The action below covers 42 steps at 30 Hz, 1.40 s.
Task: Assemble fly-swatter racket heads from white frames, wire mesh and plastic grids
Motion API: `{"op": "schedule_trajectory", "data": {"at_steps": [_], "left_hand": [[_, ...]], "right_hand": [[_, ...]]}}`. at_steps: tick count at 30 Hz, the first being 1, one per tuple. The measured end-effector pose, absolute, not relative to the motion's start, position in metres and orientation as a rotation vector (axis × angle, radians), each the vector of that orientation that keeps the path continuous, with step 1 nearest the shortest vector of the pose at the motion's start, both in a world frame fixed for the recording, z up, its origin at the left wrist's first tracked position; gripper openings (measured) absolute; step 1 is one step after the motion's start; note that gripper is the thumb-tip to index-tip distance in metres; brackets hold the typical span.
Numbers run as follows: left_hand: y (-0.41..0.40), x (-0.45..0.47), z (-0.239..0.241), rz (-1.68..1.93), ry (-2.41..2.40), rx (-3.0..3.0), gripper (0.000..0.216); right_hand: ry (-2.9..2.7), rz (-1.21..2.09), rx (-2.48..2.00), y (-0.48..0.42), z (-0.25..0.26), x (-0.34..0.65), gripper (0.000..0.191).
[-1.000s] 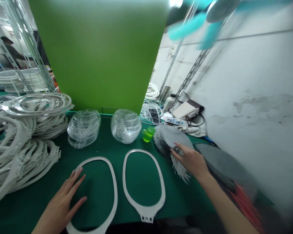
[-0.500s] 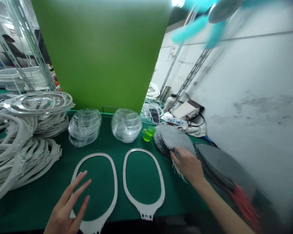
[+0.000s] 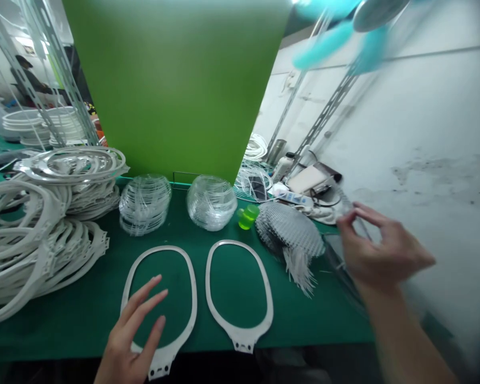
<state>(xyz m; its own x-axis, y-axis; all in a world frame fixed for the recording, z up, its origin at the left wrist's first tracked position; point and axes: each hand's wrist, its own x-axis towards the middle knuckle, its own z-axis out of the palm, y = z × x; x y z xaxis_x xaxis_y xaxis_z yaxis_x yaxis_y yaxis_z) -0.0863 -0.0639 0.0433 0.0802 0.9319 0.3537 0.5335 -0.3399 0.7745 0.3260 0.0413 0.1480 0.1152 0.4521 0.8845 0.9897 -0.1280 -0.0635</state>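
My left hand [image 3: 134, 333] hovers over the left white oval frame [image 3: 192, 280] with its fingers spread, holding nothing. To its right another white oval frame [image 3: 270, 298] lies flat, its tab toward me. Raised at the right, my right hand [image 3: 384, 248] pinches a thin grey mesh sheet [image 3: 341, 194], seen nearly edge-on and blurred. Left of that hand sits a stack of grey oval mesh sheets [image 3: 292, 224], with pale strips [image 3: 300, 266] fanning from its front. My right hand and forearm partly hide a dark stack [image 3: 340, 261] behind them.
Clear plastic rings stand in a left stack [image 3: 144, 205] and a right stack [image 3: 212, 202]. A green cup [image 3: 248, 217] is beside the mesh. White frames [image 3: 64, 256] are piled high at left. A green panel [image 3: 172, 90] rises behind; a turquoise fan [image 3: 324, 48] hangs upper right.
My right hand has moved right and up from the mesh stack, carrying a sheet off it. My left hand stays spread over the left frame. The view has shifted slightly.
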Motion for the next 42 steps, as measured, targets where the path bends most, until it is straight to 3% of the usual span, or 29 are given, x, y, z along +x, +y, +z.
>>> {"op": "schedule_trajectory", "data": {"at_steps": [2,5,8,14,16,18,20,23,33,39,42], "left_hand": [[-0.062,-0.071,0.052,1.167,1.276,1.548,0.039],[-0.057,-0.045,0.061,1.089,0.877,0.939,0.058],[-0.055,-0.024,0.06,1.042,0.721,0.501,0.072],[-0.053,-0.015,0.051,1.069,0.98,0.237,0.045],[-0.051,-0.021,0.052,1.066,1.039,0.247,0.043],[-0.048,-0.028,0.056,1.091,1.054,0.25,0.044],[-0.047,-0.036,0.058,1.142,1.074,0.254,0.043],[-0.05,-0.043,0.059,1.211,1.117,0.281,0.039],[-0.061,-0.055,0.046,1.341,1.149,0.377,0.048],[-0.063,-0.068,0.044,1.295,1.015,0.347,0.043],[-0.062,-0.076,0.045,1.211,0.912,0.358,0.055]], "right_hand": [[-1.609,-0.818,-1.529,0.014,0.141,0.287,0.02],[-1.853,-0.401,-1.43,-0.024,0.11,0.222,0.012],[-1.989,0.002,-1.248,-0.052,0.073,0.172,0.024],[-2.098,0.378,-1.01,-0.068,0.056,0.152,0.053],[-1.899,0.396,-1.177,-0.058,0.06,0.167,0.057],[-1.541,0.426,-1.492,-0.044,0.06,0.182,0.049],[-1.254,0.652,-1.679,-0.032,0.054,0.19,0.049],[-1.016,1.098,-1.602,-0.026,0.043,0.184,0.05],[-0.674,1.34,-1.453,-0.015,0.043,0.161,0.046],[-0.619,1.393,-1.454,-0.014,0.045,0.155,0.051],[-0.659,1.35,-1.48,-0.014,0.049,0.155,0.048]]}}
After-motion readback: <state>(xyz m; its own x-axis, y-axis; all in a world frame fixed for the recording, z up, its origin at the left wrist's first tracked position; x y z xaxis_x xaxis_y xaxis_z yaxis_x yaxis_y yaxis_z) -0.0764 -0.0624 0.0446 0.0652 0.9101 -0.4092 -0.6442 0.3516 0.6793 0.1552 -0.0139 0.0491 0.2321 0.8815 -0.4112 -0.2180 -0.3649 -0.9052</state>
